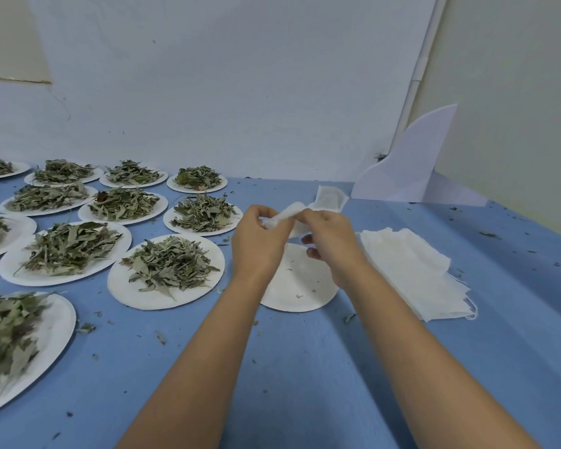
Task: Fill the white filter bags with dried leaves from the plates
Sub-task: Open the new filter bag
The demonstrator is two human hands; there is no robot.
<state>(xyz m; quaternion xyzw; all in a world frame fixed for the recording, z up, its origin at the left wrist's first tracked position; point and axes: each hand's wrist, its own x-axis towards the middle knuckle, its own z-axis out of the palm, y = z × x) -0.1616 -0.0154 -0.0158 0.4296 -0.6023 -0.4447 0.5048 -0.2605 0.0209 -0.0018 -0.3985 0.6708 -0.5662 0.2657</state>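
Note:
A white filter bag (289, 213) is held in the air between both hands, above a nearly bare white plate (300, 286). My left hand (259, 241) grips its left end with curled fingers. My right hand (329, 238) pinches its right part. Whether the bag holds leaves is hidden by the fingers. A stack of flat white filter bags (415, 270) lies to the right of the plate. The nearest plate of dried leaves (167, 270) sits left of my left hand.
Several more white plates heaped with dried leaves (68, 251) cover the left of the blue table (305, 367). Another filter bag (329, 199) lies behind my hands. A white plastic stand (412, 170) leans at the back right by the wall. Leaf crumbs are scattered around.

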